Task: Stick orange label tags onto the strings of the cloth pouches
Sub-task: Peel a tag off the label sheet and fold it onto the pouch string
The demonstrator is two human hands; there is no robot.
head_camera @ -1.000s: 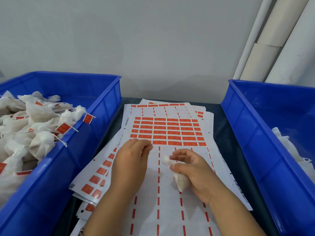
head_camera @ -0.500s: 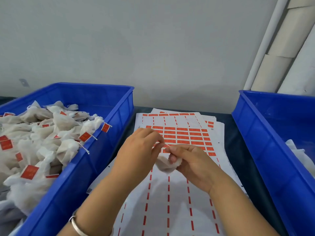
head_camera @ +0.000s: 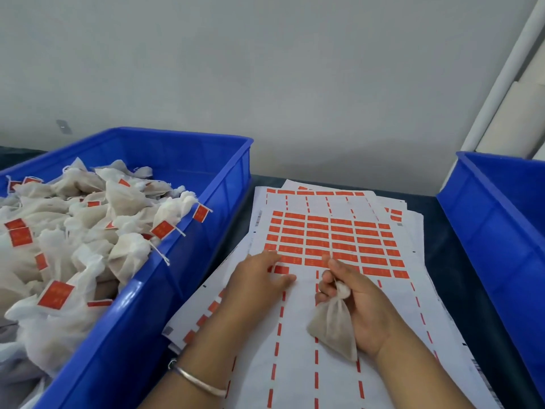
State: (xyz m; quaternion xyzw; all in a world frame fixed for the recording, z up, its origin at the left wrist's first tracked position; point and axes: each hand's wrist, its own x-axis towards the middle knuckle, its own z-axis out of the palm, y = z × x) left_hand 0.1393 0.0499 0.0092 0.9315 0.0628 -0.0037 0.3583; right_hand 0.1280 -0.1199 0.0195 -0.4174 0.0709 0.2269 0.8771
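A white sheet of orange label tags point(head_camera: 333, 240) lies on a stack of sheets in the middle of the table. My right hand point(head_camera: 358, 302) grips a small white cloth pouch point(head_camera: 333, 324) by its tied neck, and the pouch hangs down over the sheet. A thin string runs up from the pouch between my fingers. My left hand point(head_camera: 259, 280) lies on the sheet with fingers stretched out, fingertips at the lowest row of orange tags. I cannot tell whether it pinches a tag.
A blue bin point(head_camera: 188, 160) on the left holds several white pouches with orange tags on their strings. A second blue bin point(head_camera: 489, 219) stands on the right. Pale pipes point(head_camera: 507, 72) run up the wall at the back right. A bangle point(head_camera: 197, 382) circles my left wrist.
My hands have parted: the left moved down onto the label sheet, the right lowered with the pouch now hanging from its neck. The view has shifted left and down.
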